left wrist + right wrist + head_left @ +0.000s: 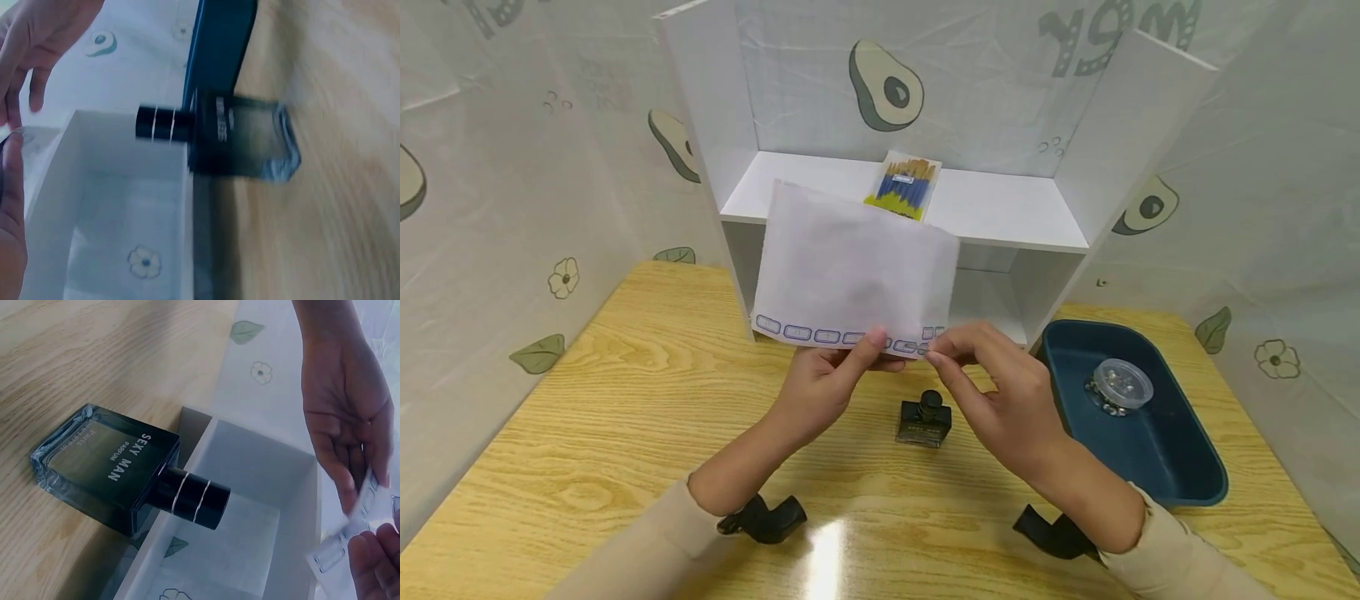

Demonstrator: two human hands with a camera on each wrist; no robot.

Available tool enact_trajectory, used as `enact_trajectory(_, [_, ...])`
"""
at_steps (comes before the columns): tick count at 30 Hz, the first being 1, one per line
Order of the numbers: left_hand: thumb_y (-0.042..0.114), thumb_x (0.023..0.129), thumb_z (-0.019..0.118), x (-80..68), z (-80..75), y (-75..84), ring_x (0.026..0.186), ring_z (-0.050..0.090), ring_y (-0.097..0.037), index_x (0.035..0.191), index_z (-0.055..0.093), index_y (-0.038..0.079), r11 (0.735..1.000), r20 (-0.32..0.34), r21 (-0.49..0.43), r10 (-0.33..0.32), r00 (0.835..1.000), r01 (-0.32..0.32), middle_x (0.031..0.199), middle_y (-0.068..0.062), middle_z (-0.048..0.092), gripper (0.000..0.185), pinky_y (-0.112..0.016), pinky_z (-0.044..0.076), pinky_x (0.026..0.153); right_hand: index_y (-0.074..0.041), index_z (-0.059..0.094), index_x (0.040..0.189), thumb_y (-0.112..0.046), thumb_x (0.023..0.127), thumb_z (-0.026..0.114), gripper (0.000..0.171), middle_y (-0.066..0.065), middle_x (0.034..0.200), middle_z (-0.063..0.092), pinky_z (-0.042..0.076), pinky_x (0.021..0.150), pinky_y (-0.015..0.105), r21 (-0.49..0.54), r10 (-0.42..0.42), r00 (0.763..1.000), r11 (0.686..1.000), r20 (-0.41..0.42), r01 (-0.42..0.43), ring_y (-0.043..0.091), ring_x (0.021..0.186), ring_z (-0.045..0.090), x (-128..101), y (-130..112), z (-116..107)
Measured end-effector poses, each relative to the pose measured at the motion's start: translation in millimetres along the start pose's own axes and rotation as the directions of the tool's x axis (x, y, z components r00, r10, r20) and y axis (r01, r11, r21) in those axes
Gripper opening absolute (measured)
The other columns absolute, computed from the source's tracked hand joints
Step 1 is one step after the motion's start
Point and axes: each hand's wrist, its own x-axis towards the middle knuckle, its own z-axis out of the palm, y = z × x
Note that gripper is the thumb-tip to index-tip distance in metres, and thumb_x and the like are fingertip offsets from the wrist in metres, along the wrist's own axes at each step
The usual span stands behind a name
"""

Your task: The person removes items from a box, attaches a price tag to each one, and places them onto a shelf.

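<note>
A white sheet of label stickers (pixel 857 258), with a row of blue-framed labels along its lower edge, is held up above the table in the head view. My left hand (pixel 820 387) grips that lower edge, thumb on the front and fingers behind. With thumb and forefinger, my right hand (pixel 1003 400) pinches the lower right corner, by the last labels; whether a label is lifted there I cannot tell. Below the hands stands a dark square perfume bottle (pixel 924 427) with a black cap. Its lettering "SEXY MAN" shows on the bottle (pixel 112 462) in the right wrist view.
Behind the sheet is a white shelf unit (pixel 1015 208), and a blue-and-yellow packet (pixel 906 183) leans on its upper board. To the right sits a dark blue tray (pixel 1157 467) holding a round clear container (pixel 1122 386) of small shiny pieces.
</note>
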Motion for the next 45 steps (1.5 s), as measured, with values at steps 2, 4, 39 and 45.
enact_trajectory(2, [0.005,0.096,0.055,1.0,-5.3,0.7,0.086,0.067,-0.035,0.117,0.056,-0.003,0.996,-0.015,0.066,0.061,0.998,-0.060,0.107,-0.017,0.066,0.023,-0.043,0.055,0.078,-0.005,0.065,0.095,-0.027,0.097,0.056,0.024,0.002,0.090,0.065,0.050,0.069,0.018,0.012,0.002,1.000,1.000,-0.018,-0.002,0.011,0.077,0.062,0,0,-1])
enact_trajectory(4, [0.003,0.093,0.060,1.1,-11.5,1.2,0.081,0.067,-0.032,0.110,0.062,-0.005,0.987,-0.037,0.122,0.110,0.993,-0.105,0.102,-0.016,0.068,0.019,-0.043,0.056,0.073,-0.004,0.065,0.094,-0.027,0.096,0.057,0.025,0.002,0.089,0.065,0.051,0.070,0.018,0.017,0.008,0.999,1.000,-0.037,-0.007,0.012,0.077,0.062,-1,1,-2])
enact_trajectory(39, [0.025,0.100,0.051,-48.8,-114.9,-20.3,0.069,0.065,-0.021,0.103,0.060,-0.005,0.774,-0.024,0.376,-0.541,0.841,0.509,0.081,-0.015,0.066,0.031,-0.035,0.055,0.061,-0.008,0.060,0.100,0.003,0.090,0.061,0.015,0.003,0.089,0.062,0.055,0.066,0.027,0.212,0.350,0.902,0.890,0.252,-0.404,0.013,0.077,0.063,-32,19,-22])
enact_trajectory(45, [0.026,0.094,0.062,-54.6,-117.0,-27.0,0.050,0.049,-0.014,0.077,0.058,0.002,0.645,-0.080,0.544,-0.597,0.798,0.537,0.058,-0.005,0.056,0.029,-0.026,0.042,0.044,-0.010,0.062,0.099,-0.004,0.093,0.060,0.009,0.000,0.090,0.063,0.055,0.069,0.029,0.241,0.455,0.834,0.811,0.312,-0.533,0.014,0.080,0.064,-38,21,-22])
